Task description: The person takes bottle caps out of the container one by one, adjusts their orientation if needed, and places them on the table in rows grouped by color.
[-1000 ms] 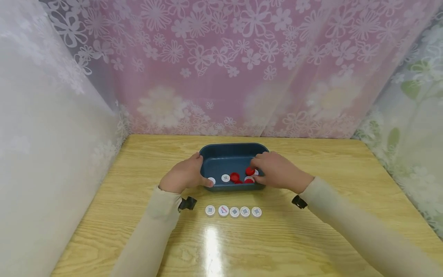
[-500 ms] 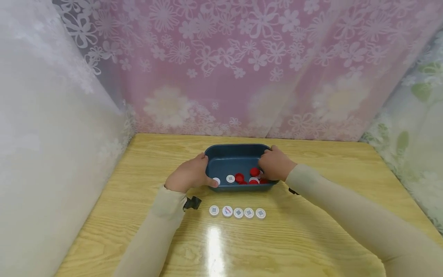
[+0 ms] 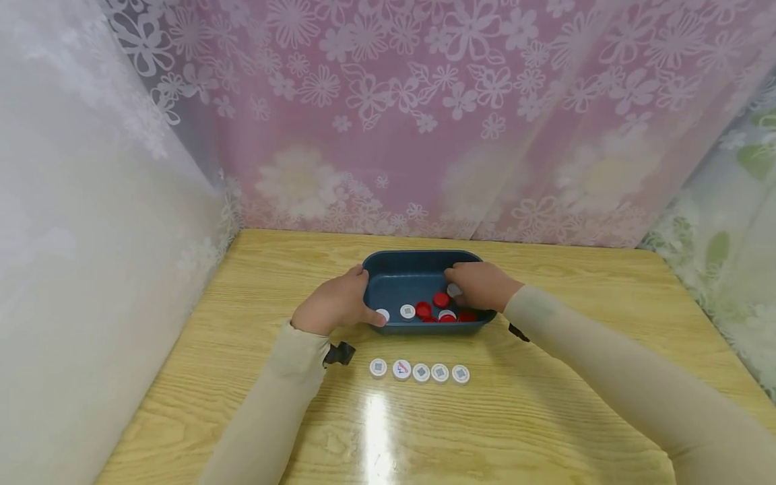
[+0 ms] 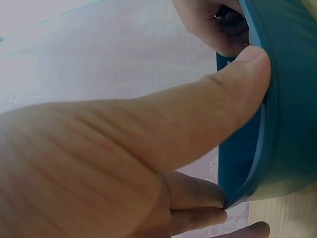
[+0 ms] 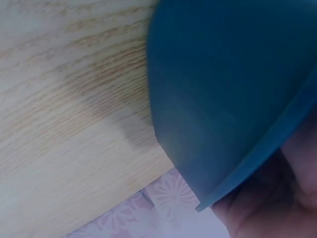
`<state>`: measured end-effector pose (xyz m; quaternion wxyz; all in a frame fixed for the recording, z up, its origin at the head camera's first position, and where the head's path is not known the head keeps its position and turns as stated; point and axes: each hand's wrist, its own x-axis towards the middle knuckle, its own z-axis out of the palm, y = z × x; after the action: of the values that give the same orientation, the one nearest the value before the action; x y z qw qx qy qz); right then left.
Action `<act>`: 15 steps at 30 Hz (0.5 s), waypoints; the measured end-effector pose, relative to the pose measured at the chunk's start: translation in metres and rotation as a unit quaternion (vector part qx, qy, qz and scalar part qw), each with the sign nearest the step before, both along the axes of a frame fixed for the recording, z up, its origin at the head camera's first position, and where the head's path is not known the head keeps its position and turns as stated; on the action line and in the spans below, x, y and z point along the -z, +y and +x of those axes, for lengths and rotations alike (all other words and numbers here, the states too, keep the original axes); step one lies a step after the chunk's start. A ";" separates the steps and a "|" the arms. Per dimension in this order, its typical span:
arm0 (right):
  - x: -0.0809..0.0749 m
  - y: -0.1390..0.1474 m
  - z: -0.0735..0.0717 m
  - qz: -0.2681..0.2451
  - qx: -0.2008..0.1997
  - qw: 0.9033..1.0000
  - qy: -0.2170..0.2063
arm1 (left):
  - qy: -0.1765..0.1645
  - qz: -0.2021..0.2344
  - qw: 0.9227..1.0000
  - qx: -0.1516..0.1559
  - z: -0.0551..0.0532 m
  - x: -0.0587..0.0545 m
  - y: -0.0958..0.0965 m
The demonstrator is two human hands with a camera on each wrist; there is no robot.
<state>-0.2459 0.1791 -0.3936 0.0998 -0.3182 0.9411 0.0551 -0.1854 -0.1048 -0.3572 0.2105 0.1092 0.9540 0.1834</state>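
My left hand point(image 3: 336, 302) grips the left end of a dark blue oblong tub point(image 3: 424, 329); its thumb lies over the near rim in the left wrist view. Inside the tub's right end, my right hand point(image 3: 485, 286) pinches a white bottle cap point(image 3: 453, 290) between thumb and fingers. Several red caps point(image 3: 441, 300) lie near that hand. A white cap point(image 3: 407, 312) with a grey square print sits left of them, and another white cap point(image 3: 382, 315) is partly hidden by the left thumb. In the right wrist view, the tub's wall point(image 5: 218, 99) hides most of the right hand.
On the wooden table point(image 3: 291, 431), a row of several white caps point(image 3: 421, 372) lies in front of the tub. One of them bears a red and blue print point(image 3: 401, 369). A pink flowered curtain point(image 3: 388, 135) hangs behind the table, with pale cloth at both sides.
My right hand moved right to the tub's right end, then drew back a little with a white cap at its fingertips. A red cap there is now uncovered. The left hand keeps its hold.
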 end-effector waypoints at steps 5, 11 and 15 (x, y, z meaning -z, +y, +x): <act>0.001 -0.002 0.000 -0.008 -0.004 1.000 -0.003 | 0.000 0.001 1.000 -0.001 0.000 0.001 -0.002; -0.010 -0.011 0.011 -0.096 0.022 0.994 0.055 | -0.010 0.001 1.000 -0.006 0.000 0.002 -0.003; -0.026 -0.020 0.026 -0.190 0.047 0.974 0.114 | -0.005 0.002 1.000 -0.003 -0.001 0.001 -0.001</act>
<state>-0.2196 0.1595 -0.3673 -0.0682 -0.2787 0.9534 -0.0932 -0.1862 -0.1058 -0.3578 0.2147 0.1054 0.9529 0.1864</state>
